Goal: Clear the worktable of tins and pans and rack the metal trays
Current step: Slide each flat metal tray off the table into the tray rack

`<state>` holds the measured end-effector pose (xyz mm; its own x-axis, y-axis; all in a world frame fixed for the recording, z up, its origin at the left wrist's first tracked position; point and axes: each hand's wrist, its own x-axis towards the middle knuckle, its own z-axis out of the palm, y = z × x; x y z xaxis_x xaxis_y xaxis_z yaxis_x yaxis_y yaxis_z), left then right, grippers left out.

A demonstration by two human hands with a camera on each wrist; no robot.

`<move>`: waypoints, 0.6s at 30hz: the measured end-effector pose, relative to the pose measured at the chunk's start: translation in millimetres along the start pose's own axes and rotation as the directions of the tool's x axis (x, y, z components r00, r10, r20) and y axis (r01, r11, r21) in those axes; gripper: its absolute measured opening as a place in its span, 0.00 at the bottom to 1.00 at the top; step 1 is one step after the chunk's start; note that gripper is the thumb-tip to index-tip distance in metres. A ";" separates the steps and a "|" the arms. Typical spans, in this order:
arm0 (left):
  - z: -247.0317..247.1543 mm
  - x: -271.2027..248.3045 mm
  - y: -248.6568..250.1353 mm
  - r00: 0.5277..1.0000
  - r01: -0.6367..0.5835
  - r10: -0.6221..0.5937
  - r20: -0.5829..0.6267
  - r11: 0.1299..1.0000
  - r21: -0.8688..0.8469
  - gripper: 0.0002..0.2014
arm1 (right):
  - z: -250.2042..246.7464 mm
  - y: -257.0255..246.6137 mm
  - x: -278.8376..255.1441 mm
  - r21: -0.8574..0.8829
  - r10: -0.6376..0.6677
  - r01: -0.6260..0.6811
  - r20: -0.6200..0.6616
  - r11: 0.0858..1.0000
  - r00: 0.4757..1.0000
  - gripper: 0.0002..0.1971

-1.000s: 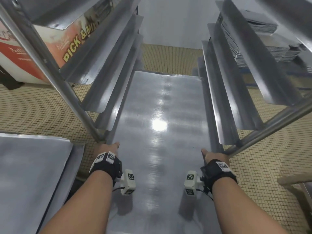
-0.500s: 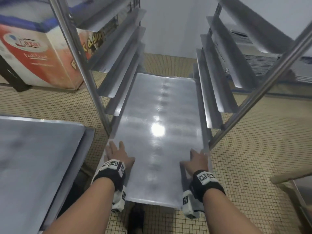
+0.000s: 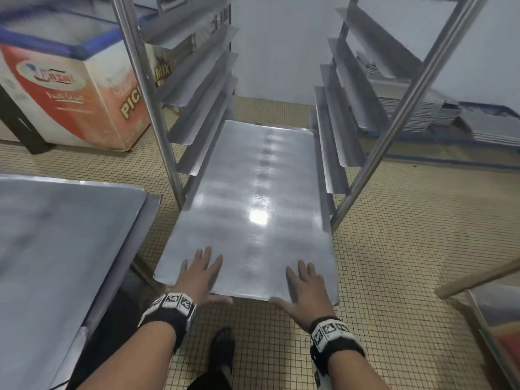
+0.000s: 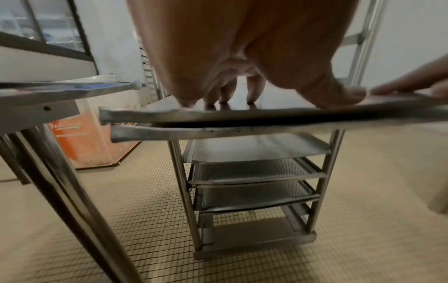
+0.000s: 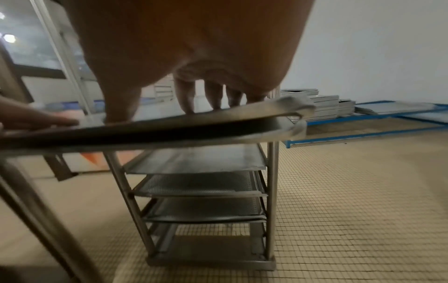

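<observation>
A flat metal tray [image 3: 253, 192] lies on the runners of the steel rack [image 3: 146, 94], its near end sticking out towards me. My left hand [image 3: 201, 273] rests flat on the tray's near left part, fingers straight and spread, thumb at the front edge. My right hand [image 3: 305, 288] lies flat on the near right part in the same way. The left wrist view shows the left hand [image 4: 230, 95] pressing down on the tray's rim [image 4: 242, 116], with a second tray edge [image 4: 218, 132] just beneath. The right hand [image 5: 194, 86] rests on the same rim [image 5: 169, 130].
The steel worktable [image 3: 56, 249] stands close on my left. Behind it is a red and white chest freezer [image 3: 70, 80]. A stack of trays [image 3: 416, 111] lies on the floor at the back right. Lower rack levels hold perforated trays [image 4: 254, 170].
Both hands have left the tray's sides near the rack posts, slid back to its near edge and now lie flat on top. My head has pulled back.
</observation>
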<state>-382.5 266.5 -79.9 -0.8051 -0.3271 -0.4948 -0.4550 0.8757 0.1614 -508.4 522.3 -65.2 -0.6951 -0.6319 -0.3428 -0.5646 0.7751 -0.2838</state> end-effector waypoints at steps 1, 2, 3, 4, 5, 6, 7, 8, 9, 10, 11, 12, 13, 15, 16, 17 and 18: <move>1.6 -1.7 0.1 1.000 -0.007 0.007 -0.004 1.000 0.030 0.61 | 1.8 0.3 -3.9 -0.016 -0.021 0.021 0.002 1.000 1.000 0.54; 3.0 -2.9 0.6 1.000 -0.010 0.011 -0.019 0.998 0.069 0.56 | 4.4 1.6 -5.4 -0.053 -0.039 0.039 -0.001 0.998 0.999 0.54; 4.0 -3.3 1.8 0.999 -0.013 0.017 -0.036 0.994 0.108 0.52 | 7.7 3.2 -4.8 -0.099 -0.058 0.056 -0.017 0.993 0.998 0.51; 3.3 -3.2 3.3 0.999 -0.012 0.018 -0.042 0.991 0.134 0.49 | 11.6 4.2 -3.2 -0.140 -0.066 0.060 -0.037 0.988 0.997 0.46; 1.8 -2.5 4.6 0.999 -0.009 0.014 -0.035 0.989 0.144 0.48 | 16.6 4.8 -0.5 -0.159 -0.063 0.054 -0.054 0.986 0.997 0.43; -0.1 -1.3 6.0 1.000 -0.003 0.006 -0.020 0.990 0.142 0.47 | 21.2 4.9 2.4 -0.176 -0.057 0.046 -0.057 0.983 0.997 0.43; -2.0 0.2 7.1 1.000 0.001 -0.001 -0.003 0.991 0.136 0.46 | 24.3 4.5 5.3 -0.198 -0.046 0.037 -0.042 0.979 0.998 0.45; -3.9 2.2 7.9 1.000 0.003 -0.005 0.010 0.991 0.135 0.46 | 28.8 5.3 9.7 -0.224 -0.035 0.027 -0.031 0.974 0.999 0.48; -5.9 5.0 8.6 1.000 0.004 -0.006 0.012 0.990 0.141 0.45 | 33.5 6.8 15.2 -0.250 -0.022 0.013 -0.035 0.968 0.999 0.51; -7.6 8.5 8.8 1.000 0.002 -0.003 0.010 0.989 0.150 0.45 | 36.8 8.0 20.2 -0.277 -0.008 -0.003 -0.040 0.961 0.999 0.53; -9.4 13.1 8.7 1.000 0.001 -0.002 0.005 0.988 0.157 0.45 | 38.8 9.4 26.6 -0.289 -0.003 -0.011 -0.046 0.957 0.999 0.53; -11.2 17.8 8.5 1.000 0.003 -0.003 0.003 0.987 0.158 0.45 | 38.2 9.9 33.1 -0.303 0.000 -0.016 -0.052 0.953 0.999 0.53; -13.9 23.1 9.0 1.000 0.004 -0.005 0.003 0.988 0.154 0.45 | 36.4 9.8 39.7 -0.316 0.002 -0.022 -0.064 0.948 0.998 0.52; -21.3 32.1 10.3 1.000 0.006 -0.005 -0.004 0.990 0.144 0.45 | 33.6 9.2 52.4 -0.323 0.017 -0.040 -0.073 0.945 0.997 0.51; -26.3 38.8 10.6 1.000 0.007 -0.005 -0.010 0.990 0.142 0.45 | 30.4 8.8 60.6 -0.329 0.025 -0.046 -0.070 0.943 0.997 0.50; -31.9 45.7 10.7 1.000 0.007 -0.005 -0.016 0.989 0.145 0.45 | 27.9 9.5 69.2 -0.334 0.032 -0.053 -0.069 0.941 0.997 0.50; -38.0 53.4 10.1 1.000 0.006 -0.003 -0.017 0.989 0.149 0.45 | 24.4 10.3 77.9 -0.334 0.038 -0.060 -0.071 0.941 0.997 0.49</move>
<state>-444.5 244.4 -72.2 -0.8098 -0.3357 -0.4812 -0.3978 0.9170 0.0296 -557.5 481.0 -116.7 -0.7460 -0.6000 -0.2890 -0.6381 0.7682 0.0522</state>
